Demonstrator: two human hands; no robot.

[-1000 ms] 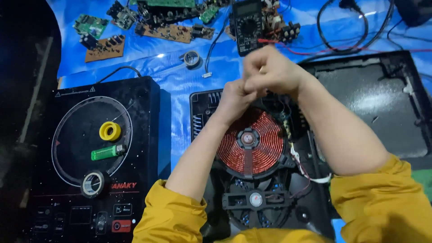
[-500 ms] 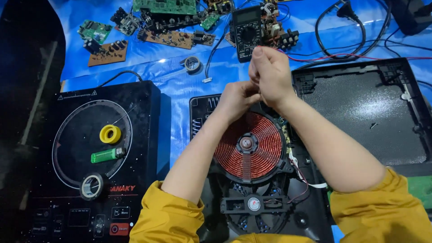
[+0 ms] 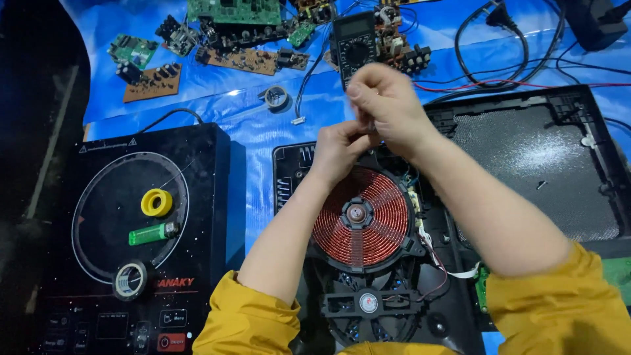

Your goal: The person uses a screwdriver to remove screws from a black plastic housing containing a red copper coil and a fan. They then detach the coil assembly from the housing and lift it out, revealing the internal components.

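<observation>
Head view: an opened black induction cooker base (image 3: 289,177) with a round copper-red coil (image 3: 360,218) is seen at centre, on a blue plastic sheet (image 3: 250,112). Both hands are raised together just above the far edge of the coil. The left hand (image 3: 338,150) is curled narrow, fingertips pinched toward the right hand (image 3: 388,105), which is bunched into a closed pinch directly above and touching it. Something small is pinched between them; what it is cannot be told, it is hidden by the fingers. Yellow sleeves (image 3: 250,315) are seen on both arms near the bottom edge.

A black cooling fan (image 3: 368,304) is seen on the near side of the coil, inside the same base. Right of the coil, a removed black cooker top panel (image 3: 532,164) is laid face down. Left of the coil, a second, closed black induction cooker (image 3: 141,236) is placed, and on its glass a yellow tape roll (image 3: 156,202), a green lighter (image 3: 152,233) and a grey tape roll (image 3: 130,281) are rested. Beyond the coil, a black handheld multimeter (image 3: 355,46) is laid among loose green and brown circuit boards (image 3: 230,59), with black and red cables (image 3: 499,82) to its right.
</observation>
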